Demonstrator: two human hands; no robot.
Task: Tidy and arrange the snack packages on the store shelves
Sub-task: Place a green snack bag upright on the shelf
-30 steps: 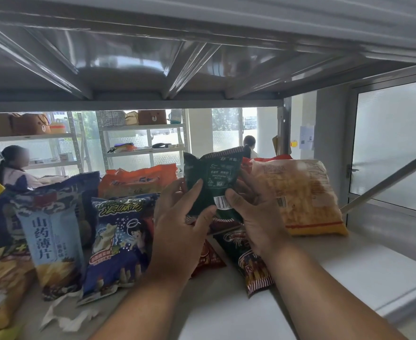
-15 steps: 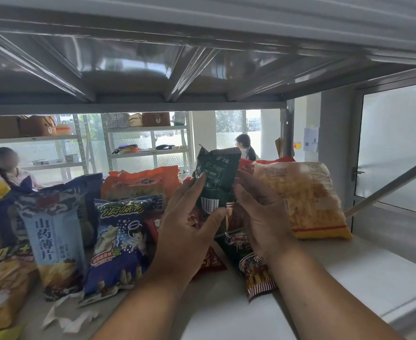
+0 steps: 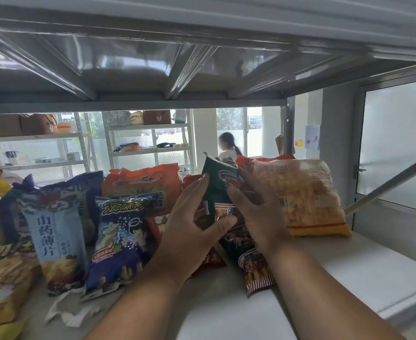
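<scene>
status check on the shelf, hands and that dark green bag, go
Left hand and right hand both gripping the dark green snack bag, held upright. Packed in: orange bag behind left, yellow bag right.

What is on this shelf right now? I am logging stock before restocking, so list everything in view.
dark green snack bag: one, held upright between both hands, centre
pale orange snack bag: one, standing at right
orange snack bag: one, standing at the back
dark blue snack bag: one, leaning, left of centre
light blue chip bag: one, leaning, left
striped dark snack bag: one, lying flat under the hands
crumpled white paper: one, front left
shelf: one, white
left hand: fingers on the green bag
right hand: fingers on the green bag
</scene>
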